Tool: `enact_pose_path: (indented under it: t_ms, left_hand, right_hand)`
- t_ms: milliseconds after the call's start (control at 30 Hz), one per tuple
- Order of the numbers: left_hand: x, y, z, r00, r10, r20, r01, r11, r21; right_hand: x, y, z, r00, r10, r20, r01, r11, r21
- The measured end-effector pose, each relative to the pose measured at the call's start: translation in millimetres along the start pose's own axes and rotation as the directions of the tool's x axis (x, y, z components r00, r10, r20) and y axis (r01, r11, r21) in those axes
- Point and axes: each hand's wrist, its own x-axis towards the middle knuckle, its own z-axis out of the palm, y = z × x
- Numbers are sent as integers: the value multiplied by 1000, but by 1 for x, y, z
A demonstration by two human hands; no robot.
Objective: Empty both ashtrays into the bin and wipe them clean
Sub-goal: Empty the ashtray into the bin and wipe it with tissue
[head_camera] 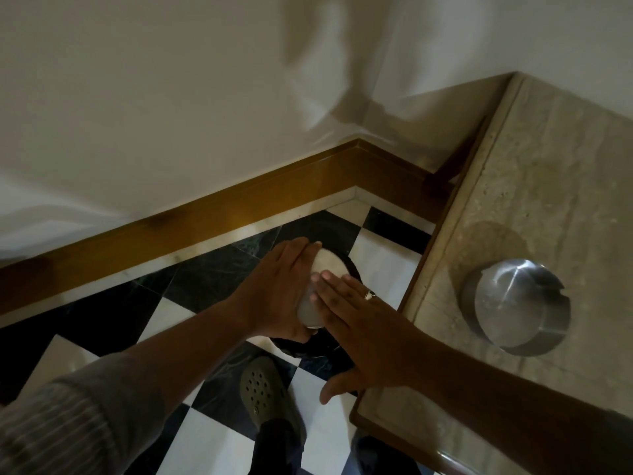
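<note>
Both hands [329, 310] hold ashtray [308, 311] over bin [352, 269], beside table edge [421, 272]

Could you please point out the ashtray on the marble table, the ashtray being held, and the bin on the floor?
Ashtray on the table [513, 305]: head view, on its steel bowl.
Held ashtray [308, 311]: head view, on its side wall between the hands.
Bin [318, 347]: head view, on its dark near rim.
</note>
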Motion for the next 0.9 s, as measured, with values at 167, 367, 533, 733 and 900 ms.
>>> enact_pose_path:
  t_ms: [167,367,533,733,900]
  left_hand:
    - [-5,-1,1,1000,-17,-21,16,999,-47]
    - [-4,-4,3,1000,0,-18,-1,999,-39]
    - [0,-2,1,999,29,-44,-30,999,-24]
    - [-1,-2,4,997,29,-65,-35,996,-78]
    - [-2,-5,4,997,58,-51,-59,998,-7]
  right_hand:
    - [3,-4,-2,999,20,-44,-19,1000,24]
    - [1,-5,2,997,41,-67,-39,999,24]
    - [-1,-3,4,997,70,-23,-70,997,38]
    - [2,-4,6,998,62,-26,-61,997,49]
    - [2,-4,8,998,66,-19,-66,998,13]
